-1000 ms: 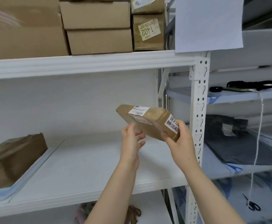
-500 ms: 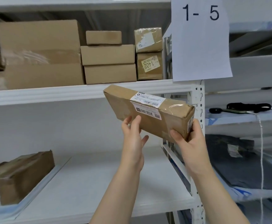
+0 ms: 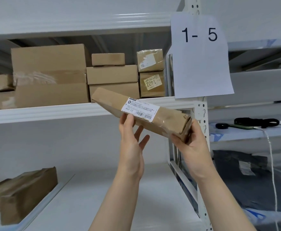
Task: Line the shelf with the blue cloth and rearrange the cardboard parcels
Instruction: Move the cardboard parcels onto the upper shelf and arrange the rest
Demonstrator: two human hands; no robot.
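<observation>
Parcel higher than before, between left hand and right hand.

Upper shelf holds cardboard parcels

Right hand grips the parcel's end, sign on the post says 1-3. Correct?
Not quite. The sign reads 1-5, not 1-3; the head view shows it. The right hand does grip the end of the parcel.

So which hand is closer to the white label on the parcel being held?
Left. The left hand touches the parcel right at the lower edge of the white label; the right hand grips the parcel's crumpled end, clear of the label.
</observation>
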